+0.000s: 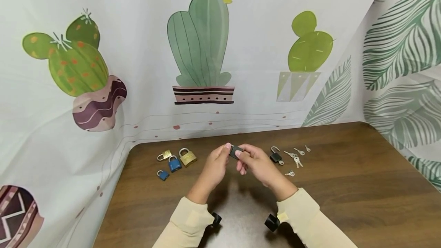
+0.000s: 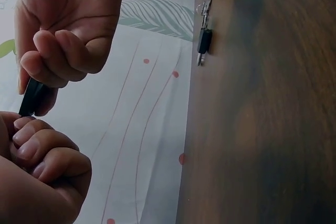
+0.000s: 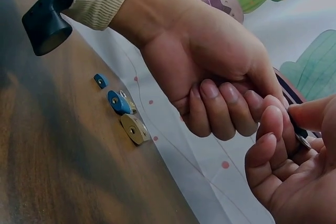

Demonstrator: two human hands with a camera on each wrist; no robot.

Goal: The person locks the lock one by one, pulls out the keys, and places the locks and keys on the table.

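Both hands meet over the middle of the table around a small black padlock (image 1: pixel 236 151). My left hand (image 1: pixel 215 165) pinches its left end between thumb and fingertips, the other fingers curled in. The right hand (image 1: pixel 256 162) grips the body, with the thumb lying across its face. In the left wrist view, the dark edge of the padlock (image 2: pixel 32 97) shows between the two hands. A bit of silver metal (image 3: pixel 303 141) peeks out by the right palm in the right wrist view; fingers cover most of the padlock there.
On the left lie a large brass padlock (image 1: pixel 187 158), a small brass padlock (image 1: pixel 167 154), a blue padlock (image 1: pixel 175 164) and a smaller blue padlock (image 1: pixel 163 175). On the right are an open black padlock (image 1: pixel 275 157) and several loose keys (image 1: pixel 298 161). A printed cloth (image 1: pixel 255 114) hangs behind.
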